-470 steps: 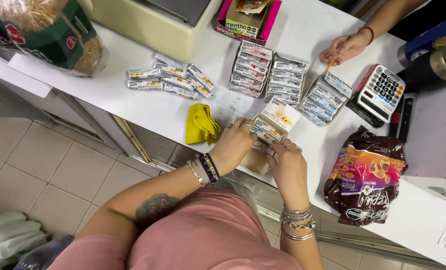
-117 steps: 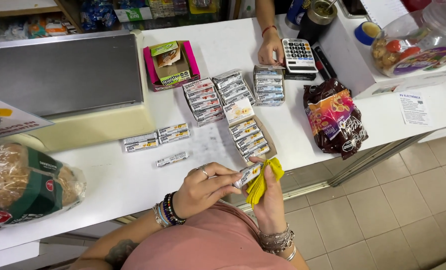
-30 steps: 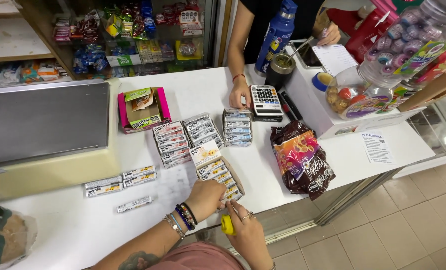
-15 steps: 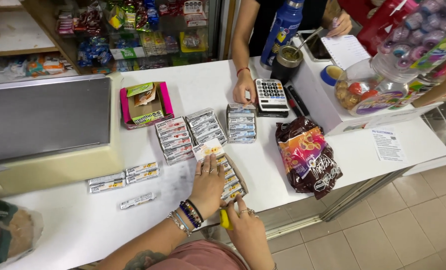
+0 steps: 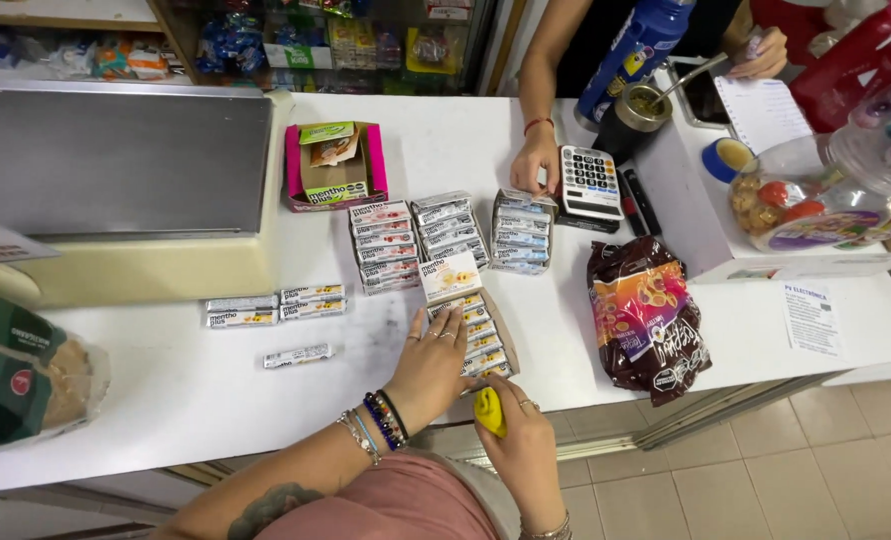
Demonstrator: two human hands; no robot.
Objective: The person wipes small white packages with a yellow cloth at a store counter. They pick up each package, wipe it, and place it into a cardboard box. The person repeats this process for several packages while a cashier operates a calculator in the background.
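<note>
Yellow cloth (image 5: 489, 410) has dropped below the counter edge (image 5: 586, 405).

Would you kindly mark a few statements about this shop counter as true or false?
1. The left hand lies flat on the open box of candy rolls. True.
2. The right hand holds a blue cloth. False: it grips a yellow cloth.
3. The calculator lies beside another person's hand. True.
4. The snack bag stands inside the pink box. False: it lies on the counter, right of the candy.
5. One single roll lies apart from the others. True.
</note>
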